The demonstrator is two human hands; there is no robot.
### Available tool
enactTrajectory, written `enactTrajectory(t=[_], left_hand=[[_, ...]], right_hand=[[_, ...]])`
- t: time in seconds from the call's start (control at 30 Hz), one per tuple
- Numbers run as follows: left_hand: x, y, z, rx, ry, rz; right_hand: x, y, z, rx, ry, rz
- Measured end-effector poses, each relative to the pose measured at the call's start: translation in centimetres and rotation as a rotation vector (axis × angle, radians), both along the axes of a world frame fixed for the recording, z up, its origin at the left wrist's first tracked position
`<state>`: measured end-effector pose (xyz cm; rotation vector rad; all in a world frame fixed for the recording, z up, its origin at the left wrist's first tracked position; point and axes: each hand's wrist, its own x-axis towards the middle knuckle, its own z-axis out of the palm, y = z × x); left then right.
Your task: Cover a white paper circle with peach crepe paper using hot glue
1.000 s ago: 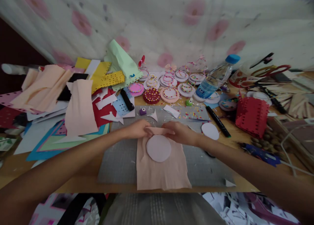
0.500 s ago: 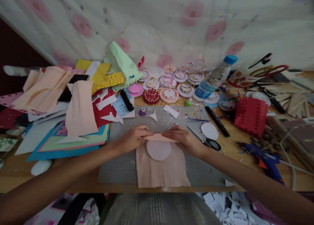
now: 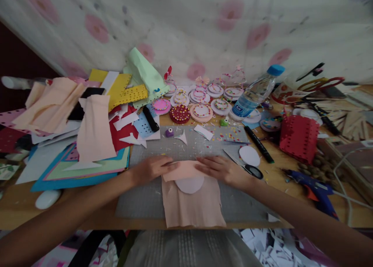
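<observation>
Peach paper (image 3: 190, 206) at the near edge of the grey mat (image 3: 140, 197), its far edge folded over a white disc (image 3: 190, 184) and pressed flat by left hand (image 3: 151, 169) and right hand (image 3: 223, 170), fingers extended, gripping nothing; creasing the fold likely comes next.

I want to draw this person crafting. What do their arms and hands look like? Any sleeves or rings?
Both arms are bare as far as the picture shows, with no sleeves. The left hand and right hand wear no gloves; no rings, watch or bracelets show.
</observation>
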<state>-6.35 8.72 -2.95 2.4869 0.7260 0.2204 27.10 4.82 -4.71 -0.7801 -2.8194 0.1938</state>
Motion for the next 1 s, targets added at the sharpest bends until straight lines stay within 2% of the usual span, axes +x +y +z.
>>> enactTrajectory(t=[0.2, 0.43, 0.53, 0.63, 0.73, 0.83, 1.0], left_hand=[[-0.3, 0.2, 0.1, 0.215, 0.036, -0.138], [-0.2, 0.3, 0.2, 0.469, 0.083, -0.286], [-0.1, 0.4, 0.4, 0.55, 0.112, -0.352], [0.0, 0.6, 0.8, 0.517, 0.136, -0.371], [0.3, 0.8, 1.0, 0.388, 0.109, -0.394], [0.6, 1.3, 1.2, 0.275, 0.097, -0.434], [0.8, 2.0, 1.4, 0.069, 0.107, -0.421]], right_hand=[[0.3, 0.0, 0.6, 0.089, -0.016, 0.062], [0.4, -0.5, 0.5, 0.365, -0.119, 0.133], [0.4, -0.6, 0.5, 0.435, -0.141, 0.151], [0.5, -0.5, 0.6, 0.419, -0.171, 0.163], [0.5, -0.3, 0.7, 0.36, -0.16, 0.192], [0.4, -0.2, 0.8, 0.245, -0.136, 0.195], [0.1, -0.3, 1.2, 0.028, -0.146, 0.141]])
